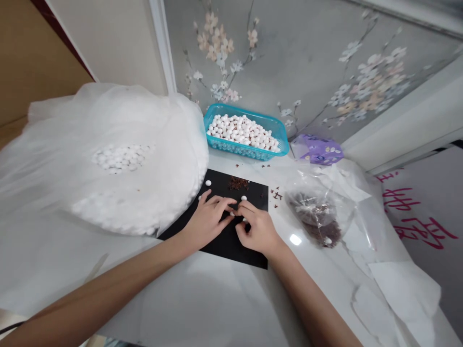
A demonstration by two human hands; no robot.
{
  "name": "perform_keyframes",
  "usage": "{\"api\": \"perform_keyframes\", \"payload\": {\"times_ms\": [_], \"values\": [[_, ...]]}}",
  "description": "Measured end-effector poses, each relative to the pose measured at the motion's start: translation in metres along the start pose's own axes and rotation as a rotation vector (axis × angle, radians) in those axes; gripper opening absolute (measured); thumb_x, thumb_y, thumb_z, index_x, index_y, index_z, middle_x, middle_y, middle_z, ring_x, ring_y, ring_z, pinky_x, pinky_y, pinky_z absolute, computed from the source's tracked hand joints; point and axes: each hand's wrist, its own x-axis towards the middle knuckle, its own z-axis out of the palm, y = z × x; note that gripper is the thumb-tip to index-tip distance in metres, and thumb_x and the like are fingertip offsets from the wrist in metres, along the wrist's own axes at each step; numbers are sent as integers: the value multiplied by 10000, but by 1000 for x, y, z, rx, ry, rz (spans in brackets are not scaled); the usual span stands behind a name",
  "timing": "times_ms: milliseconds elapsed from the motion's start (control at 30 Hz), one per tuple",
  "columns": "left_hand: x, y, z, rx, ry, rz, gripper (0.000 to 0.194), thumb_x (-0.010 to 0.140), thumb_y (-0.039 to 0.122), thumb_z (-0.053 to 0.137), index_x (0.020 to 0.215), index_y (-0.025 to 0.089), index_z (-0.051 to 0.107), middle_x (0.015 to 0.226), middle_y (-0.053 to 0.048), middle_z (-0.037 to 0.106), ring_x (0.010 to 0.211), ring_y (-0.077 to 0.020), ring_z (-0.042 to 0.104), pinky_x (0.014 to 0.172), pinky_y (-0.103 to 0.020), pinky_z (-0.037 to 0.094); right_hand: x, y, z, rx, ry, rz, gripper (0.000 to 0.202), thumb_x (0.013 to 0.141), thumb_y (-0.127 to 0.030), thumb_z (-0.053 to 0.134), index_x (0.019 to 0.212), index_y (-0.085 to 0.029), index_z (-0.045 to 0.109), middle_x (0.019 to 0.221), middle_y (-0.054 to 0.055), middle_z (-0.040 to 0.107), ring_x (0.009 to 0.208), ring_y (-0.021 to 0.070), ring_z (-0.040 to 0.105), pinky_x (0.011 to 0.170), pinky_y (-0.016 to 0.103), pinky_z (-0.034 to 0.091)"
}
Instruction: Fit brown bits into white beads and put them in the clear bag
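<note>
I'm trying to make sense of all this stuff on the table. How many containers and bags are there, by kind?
Basket, teal, with white beads: 1
Big white bag of beads: 1
Clear bag of brown bits: 1
Purple bag: 1
Black mat under both hands: 1
Total: 5

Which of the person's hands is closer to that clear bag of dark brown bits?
Right. The right hand lies on the black mat just beside the clear bag; the left hand sits farther away, beyond the right one.

Both hands — left hand (208,219), right hand (257,230) — meet over a black mat (224,243).
</note>
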Motion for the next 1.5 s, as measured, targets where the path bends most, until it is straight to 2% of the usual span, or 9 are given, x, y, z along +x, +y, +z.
{"api": "perform_keyframes", "payload": {"times_ms": [167, 333, 433, 500, 633, 767, 833, 1133, 1500], "values": [[1, -1, 1, 14, -10, 1, 258, 839, 275, 506, 1088, 218, 465, 985, 1, 672, 975, -165, 570, 1062, -447, 163, 2, 0, -2, 16, -32, 12, 240, 613, -70, 412, 781, -189, 534, 796, 24, 556, 742, 158, 583, 569, 222, 452], [2, 0, 0, 13, -7, -2, 266, 833, 252, 516, 1091, 217, 462, 917, 20, 680, 1000, -167, 550, 1053, -442, 170, -1, 3, -1, 88, 24, 28, 267, 658, -69, 427, 837, -193, 582, 840, 25, 561, 664, 129, 565, 541, 218, 443], [2, 1, -1, 16, 0, -2, 267, 828, 241, 519, 1089, 215, 472, 898, 21, 682, 986, -167, 549, 1053, -442, 168, -1, 6, 0, 162, 109, 86, 226, 716, -90, 437, 825, -205, 599, 865, 27, 549, 614, 109, 538, 521, 218, 435], [2, 2, -2, 14, 0, 4, 263, 828, 243, 516, 1088, 219, 485, 894, 21, 685, 979, -169, 550, 1050, -446, 173, 0, 11, 0, 190, 216, 137, 194, 756, -115, 438, 811, -202, 604, 848, 27, 532, 571, 100, 510, 504, 225, 428], [2, 5, -4, 22, 2, 28, 170, 847, 259, 482, 996, 241, 561, 891, 20, 685, 956, -166, 559, 1046, -456, 175, 6, 28, -2, 75, 365, 258, 221, 808, -149, 418, 865, -192, 627, 849, 40, 528, 550, 106, 490, 520, 252, 432], [3, 4, -4, 36, 13, 41, 131, 847, 268, 485, 872, 233, 609, 885, 14, 678, 960, -166, 559, 1045, -463, 172, 14, 41, 0, -123, 289, 320, 304, 834, -202, 428, 1088, -214, 594, 909, 57, 549, 666, 152, 548, 564, 274, 446], [3, 3, -3, 31, 16, 47, 130, 847, 271, 489, 861, 231, 612, 884, 15, 677, 961, -166, 557, 1046, -464, 164, 16, 42, 2, -190, 245, 309, 314, 849, -221, 422, 1119, -226, 583, 929, 57, 553, 695, 159, 559, 563, 272, 444], [4, 1, -4, 71, 36, 74, 143, 858, 293, 478, 848, 232, 607, 945, 15, 663, 983, -164, 540, 1060, -449, 116, 14, 39, 4, -178, 240, 313, 211, 866, -240, 431, 892, -212, 638, 884, 40, 579, 736, 166, 573, 602, 272, 432], [3, 2, -4, 68, 25, 36, 168, 833, 277, 503, 991, 222, 520, 948, 2, 641, 956, -168, 553, 1060, -441, 155, 12, 39, 1, -29, 311, 364, 143, 845, -245, 456, 822, -187, 585, 855, 35, 559, 601, 129, 515, 560, 267, 415]]}}
